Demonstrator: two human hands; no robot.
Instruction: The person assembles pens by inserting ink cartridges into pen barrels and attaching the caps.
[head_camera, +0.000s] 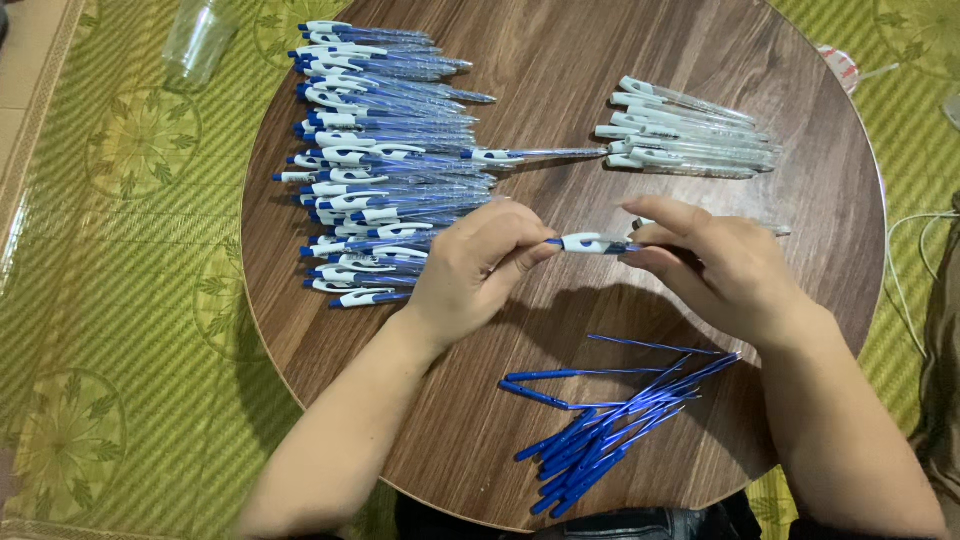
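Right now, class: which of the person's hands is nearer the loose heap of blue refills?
Right. The right hand sits just above the blue refills; the left hand is farther, up-left.

Blue-and-white pens (385, 160), green leaf-patterned mat (130, 250)

Round wooden table (560, 60) bears assembled pens (385, 150), clear barrels (690, 130) and blue refills (610, 430)

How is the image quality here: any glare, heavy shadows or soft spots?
Head view: even, soft light, with a mild sheen on the round table near its far edge; faint shadows lie under both hands and the loose refills; the pen between the left hand and right hand reads sharp; the clear cup at the top edge looks slightly soft.
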